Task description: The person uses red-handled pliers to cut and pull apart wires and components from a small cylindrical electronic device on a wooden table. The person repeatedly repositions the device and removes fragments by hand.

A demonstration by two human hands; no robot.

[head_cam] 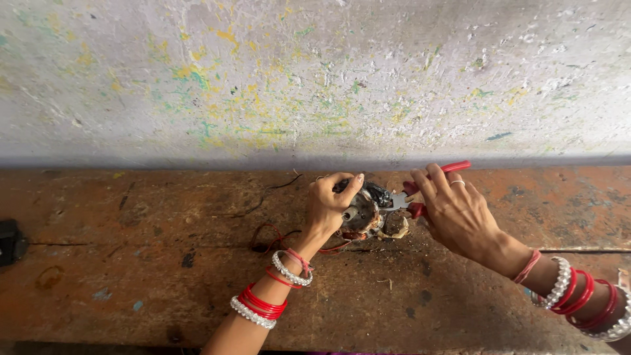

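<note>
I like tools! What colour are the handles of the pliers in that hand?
Red. The metal pliers' handles in the right hand show best in the head view.

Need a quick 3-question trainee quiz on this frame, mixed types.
1. True or false: the right hand holds red-handled pliers.
2. What does the left hand grip? A) a small electric motor B) a hammer C) a paintbrush
3. Fill in: the motor sits on a worn ____ bench in front of a paint-flecked wall.

Key: 1 true; 2 A; 3 wooden.
</note>
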